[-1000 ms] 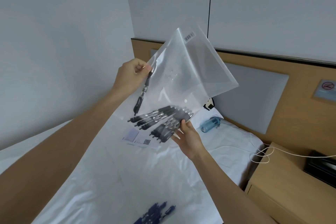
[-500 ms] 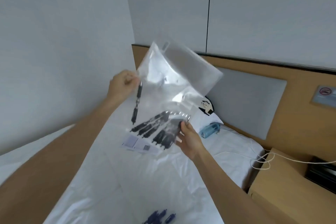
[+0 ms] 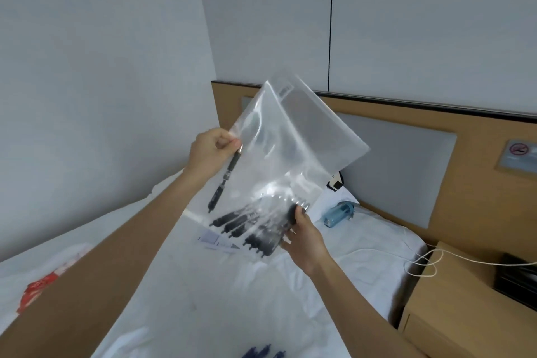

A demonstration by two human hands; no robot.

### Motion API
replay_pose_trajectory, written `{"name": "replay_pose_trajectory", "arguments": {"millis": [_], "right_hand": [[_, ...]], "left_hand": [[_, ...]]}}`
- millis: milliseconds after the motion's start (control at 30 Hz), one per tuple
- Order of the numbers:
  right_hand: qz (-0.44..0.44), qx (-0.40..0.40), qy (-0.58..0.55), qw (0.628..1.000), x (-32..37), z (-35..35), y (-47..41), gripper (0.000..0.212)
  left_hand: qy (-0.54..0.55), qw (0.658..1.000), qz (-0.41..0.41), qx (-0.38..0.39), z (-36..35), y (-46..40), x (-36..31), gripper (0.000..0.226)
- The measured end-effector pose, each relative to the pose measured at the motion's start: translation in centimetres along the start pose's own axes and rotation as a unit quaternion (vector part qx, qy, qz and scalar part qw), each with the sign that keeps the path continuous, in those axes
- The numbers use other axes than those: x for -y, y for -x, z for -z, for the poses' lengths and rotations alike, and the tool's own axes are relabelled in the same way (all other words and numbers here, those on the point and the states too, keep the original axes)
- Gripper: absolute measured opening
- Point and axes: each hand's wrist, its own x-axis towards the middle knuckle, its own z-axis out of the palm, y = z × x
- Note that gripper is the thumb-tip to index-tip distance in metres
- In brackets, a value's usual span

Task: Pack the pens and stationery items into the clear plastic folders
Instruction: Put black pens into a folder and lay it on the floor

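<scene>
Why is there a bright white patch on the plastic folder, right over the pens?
Head view: that patch is glare on the clear folder, washing out the upper ends of the black pens inside. The wide lens also bends the headboard edge, and the frame looks slightly soft overall.

Left hand [image 3: 213, 151]: bare, no glove, no ring seen, no watch or band at the wrist. Left forearm bare along its full visible length to the lower frame edge; no sleeve in view. Right hand [image 3: 305, 238]: bare, no glove, no ring seen, wrist unadorned. Right forearm bare to the frame edge; no sleeve, cuff or strap visible. No markings noted on either arm. Rest of the person out of view
</scene>
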Motion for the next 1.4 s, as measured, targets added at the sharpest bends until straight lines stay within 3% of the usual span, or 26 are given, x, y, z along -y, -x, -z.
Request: {"name": "replay_pose_trajectory", "arguments": {"millis": [100,200,267,367,433,567,667,800,967,1167,1267,1400], "right_hand": [[-0.004,-0.020,-0.028,0.999,-0.5,1.0,0.3,0.036],[-0.016,-0.017,-0.025,0.999,-0.7,1.0,0.4,0.038],[-0.011,-0.027,-0.018,0.999,-0.6,0.9,0.3,0.031],[0.026,-0.026,-0.025,0.999,0.0,1.5,0.5,0.032],[0.043,-0.010,-0.037,0.998,0.3,2.2,0.9,0.035],[0.047,-0.014,-0.026,0.998,0.2,2.2,1.0,0.035],[0.036,-0.016,-0.009,0.999,0.1,1.9,1.0,0.037],[0.074,0.005,-0.013,0.997,1.3,2.1,1.0,0.041],[0.034,-0.008,0.056,0.998,0.0,2.1,0.1,0.040],[0.070,0.014,-0.002,0.997,0.0,2.6,0.2,0.040],[0.047,-0.004,0.037,0.998,-1.0,0.9,0.2,0.052],[0.050,-0.056,0.029,0.997,-1.4,1.0,-0.3,0.059]], "left_hand": [[-0.039,0.997,-0.017,0.071,-0.6,0.8,0.6,0.017],[-0.067,0.997,-0.034,0.003,-0.9,0.9,-0.1,0.027],[-0.063,0.997,-0.039,-0.002,-1.1,0.9,-0.5,0.028],[-0.044,0.991,-0.066,0.112,-1.3,1.6,-1.5,0.023],[-0.069,0.984,-0.086,0.142,-1.2,2.4,-2.2,0.020],[-0.059,0.990,-0.118,0.040,-1.8,2.0,-1.6,0.016],[-0.093,0.987,-0.127,0.023,-2.1,1.9,-1.8,0.017],[-0.001,0.990,-0.144,0.010,-1.4,1.6,-3.6,0.011],[-0.057,0.998,-0.020,-0.007,-2.0,0.6,0.6,0.022],[-0.022,0.994,-0.108,-0.009,-1.9,0.5,-2.1,0.014],[-0.128,0.990,-0.049,-0.028,-2.9,0.5,-0.9,0.021],[-0.172,0.982,-0.074,-0.005,-4.1,0.1,-1.5,0.026]]}}
